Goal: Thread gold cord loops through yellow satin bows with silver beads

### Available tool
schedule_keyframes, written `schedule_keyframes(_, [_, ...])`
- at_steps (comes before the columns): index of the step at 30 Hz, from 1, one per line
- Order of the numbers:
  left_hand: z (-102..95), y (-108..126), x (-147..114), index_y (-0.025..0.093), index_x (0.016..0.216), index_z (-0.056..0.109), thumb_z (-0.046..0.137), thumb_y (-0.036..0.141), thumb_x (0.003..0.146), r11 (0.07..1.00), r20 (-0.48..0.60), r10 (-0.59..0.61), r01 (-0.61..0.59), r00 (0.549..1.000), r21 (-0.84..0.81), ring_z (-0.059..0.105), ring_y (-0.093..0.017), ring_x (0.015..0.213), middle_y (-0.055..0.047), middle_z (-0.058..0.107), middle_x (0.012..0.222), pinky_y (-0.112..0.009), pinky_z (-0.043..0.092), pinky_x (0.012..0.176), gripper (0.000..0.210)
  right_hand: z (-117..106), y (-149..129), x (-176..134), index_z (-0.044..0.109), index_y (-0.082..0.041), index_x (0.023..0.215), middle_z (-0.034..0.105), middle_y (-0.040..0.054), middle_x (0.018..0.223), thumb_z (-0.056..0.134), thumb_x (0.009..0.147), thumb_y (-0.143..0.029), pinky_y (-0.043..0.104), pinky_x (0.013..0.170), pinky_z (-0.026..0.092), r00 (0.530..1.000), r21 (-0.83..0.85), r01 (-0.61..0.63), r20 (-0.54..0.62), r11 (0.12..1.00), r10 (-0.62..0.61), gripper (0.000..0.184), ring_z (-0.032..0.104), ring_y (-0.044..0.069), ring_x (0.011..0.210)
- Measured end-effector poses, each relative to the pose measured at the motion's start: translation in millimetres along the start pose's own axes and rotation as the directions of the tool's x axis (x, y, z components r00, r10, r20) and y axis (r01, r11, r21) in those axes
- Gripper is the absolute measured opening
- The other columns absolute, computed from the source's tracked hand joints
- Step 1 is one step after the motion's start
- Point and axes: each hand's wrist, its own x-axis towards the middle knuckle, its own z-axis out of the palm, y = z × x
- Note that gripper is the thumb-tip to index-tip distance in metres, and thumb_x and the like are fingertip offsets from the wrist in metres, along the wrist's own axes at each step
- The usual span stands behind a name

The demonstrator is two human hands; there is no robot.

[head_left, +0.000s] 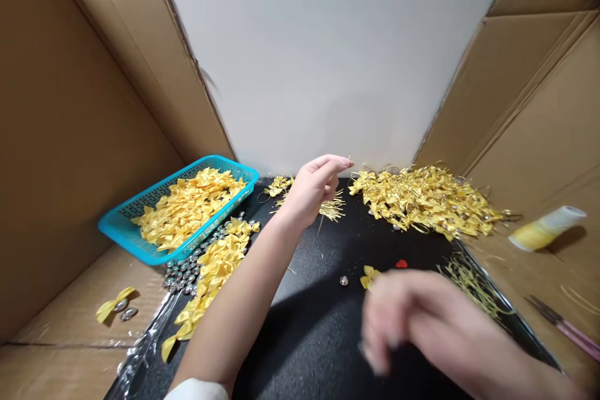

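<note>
My left hand (315, 190) is raised over the far middle of the black mat (309, 300), thumb and fingers pinched together. A tiny thin tip shows at its fingertips, too small to name. Just behind and below it lies a bundle of short gold cords (334, 206). My right hand (407, 319) hovers over the near right of the mat, fingers bent and smeared by motion; whether it holds anything is hidden. Beyond it lie a yellow ribbon bow (369, 276), partly covered, a small red piece (401, 264) and a small silvery bead (344, 280).
A teal basket (117, 225) of yellow bows stands left, beside silver beads (185, 272) and loose bows (220, 265). At back right lies a heap of bows with cords (426, 200). Greenish cords (473, 284), a spool (546, 228) and a pink-handled tool (569, 328) lie right. Cardboard walls flank the mat.
</note>
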Motion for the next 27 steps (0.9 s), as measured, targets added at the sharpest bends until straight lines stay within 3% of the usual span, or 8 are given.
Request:
schedule_keyframes(2, [1.4, 1, -2, 0.017, 0.074, 0.062, 0.065, 0.028, 0.073, 1.0, 0.013, 0.004, -0.004, 1.0, 0.002, 0.015, -0.004, 0.043, 0.01, 0.022, 0.049, -0.02, 0.011, 0.042, 0.012, 11, -5, 42, 0.068, -0.014, 0.101, 0.069, 0.0124, 0.108, 0.059, 0.088, -0.041, 0.04, 0.097, 0.046, 0.994, 0.222, -0.101, -0.029, 0.97, 0.11, 0.031, 0.064, 0.023, 0.103])
schedule_keyframes(4, [2.8, 2, -4, 0.017, 0.074, 0.061, 0.064, 0.03, 0.073, 1.0, 0.022, -0.001, 0.001, 1.0, 0.018, 0.015, -0.004, 0.043, 0.01, 0.022, 0.049, -0.02, 0.011, 0.042, 0.013, 19, -5, 81, 0.068, -0.011, 0.095, 0.07, 0.0133, 0.105, 0.054, 0.091, -0.04, 0.035, 0.095, 0.048, 0.96, 0.492, -0.205, -0.069, 0.846, 0.273, 0.032, 0.066, 0.021, 0.101])
schedule_keyframes(6, [3.8, 3, -6, 0.017, 0.074, 0.061, 0.064, 0.031, 0.074, 0.999, 0.025, -0.009, 0.008, 1.0, 0.044, 0.015, -0.004, 0.043, 0.01, 0.021, 0.049, -0.02, 0.012, 0.043, 0.013, 21, -2, 112, 0.067, -0.009, 0.088, 0.072, 0.0129, 0.096, 0.044, 0.097, -0.032, 0.03, 0.089, 0.051, 0.934, 0.654, -0.128, -0.174, 0.745, 0.313, 0.034, 0.069, 0.018, 0.094])
schedule_keyframes(10, [5.8, 6, -11, 0.018, 0.074, 0.061, 0.063, 0.032, 0.074, 0.998, 0.024, -0.021, 0.02, 0.999, 0.057, 0.014, -0.005, 0.044, 0.01, 0.02, 0.049, -0.021, 0.013, 0.044, 0.014, 10, -4, 147, 0.064, -0.012, 0.09, 0.072, 0.0112, 0.087, 0.035, 0.098, -0.018, 0.027, 0.075, 0.056, 0.907, 0.742, 0.056, -0.318, 0.668, 0.277, 0.031, 0.071, 0.015, 0.08])
schedule_keyframes(15, [7.9, 4, -14, 0.017, 0.073, 0.062, 0.066, 0.031, 0.072, 0.998, 0.075, -0.042, 0.038, 0.996, 0.042, 0.016, -0.005, 0.045, 0.01, 0.023, 0.048, -0.022, 0.012, 0.045, 0.015, -13, -27, 155, 0.06, -0.017, 0.083, 0.067, 0.0025, 0.068, 0.036, 0.098, -0.014, 0.024, 0.066, 0.059, 0.928, 0.756, 0.137, -0.324, 0.641, 0.184, 0.029, 0.068, 0.011, 0.063])
schedule_keyframes(21, [11.1, 3, -15, 0.017, 0.071, 0.06, 0.066, 0.031, 0.073, 0.996, 0.093, -0.086, 0.088, 0.992, -0.021, 0.013, -0.005, 0.044, 0.01, 0.017, 0.05, -0.021, 0.012, 0.043, 0.015, -25, -51, 143, 0.058, -0.016, 0.083, 0.067, 0.0003, 0.065, 0.036, 0.099, -0.015, 0.02, 0.058, 0.058, 0.881, 0.719, 0.238, -0.443, 0.653, 0.167, 0.028, 0.067, 0.009, 0.058])
schedule_keyframes(27, [10.5, 0, -15, 0.018, 0.07, 0.06, 0.066, 0.032, 0.073, 0.994, 0.085, -0.108, 0.11, 0.991, -0.027, 0.013, -0.005, 0.043, 0.011, 0.017, 0.049, -0.02, 0.014, 0.041, 0.016, -41, -63, 139, 0.059, -0.016, 0.085, 0.067, -0.001, 0.065, 0.037, 0.099, -0.015, 0.021, 0.056, 0.057, 0.858, 0.734, 0.28, -0.48, 0.619, 0.182, 0.026, 0.067, 0.009, 0.058])
